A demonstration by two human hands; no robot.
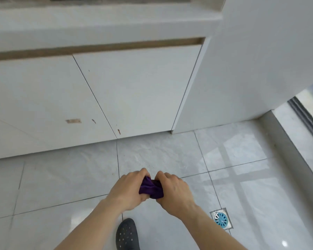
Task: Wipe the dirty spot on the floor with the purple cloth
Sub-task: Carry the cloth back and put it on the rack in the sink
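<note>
Lower centre of frame: both hands closed on the purple cloth point(150, 188), bunched into a wad between them. Left hand point(127, 190) grips its left end, right hand point(173, 192) its right end, fingers curled tight, nothing else held. Wad's long axis runs left-right across the frame, held in the air above the floor point(65, 184), not touching it. Dirty spot: can't pick it out for sure; faint specks on the tile just above the hands, toward the cabinet point(134, 91), are my guess. If so, target lies forward and down from both hands, about equally near. Drain point(221, 219) lower right, shoe point(127, 235) bottom centre.
</note>
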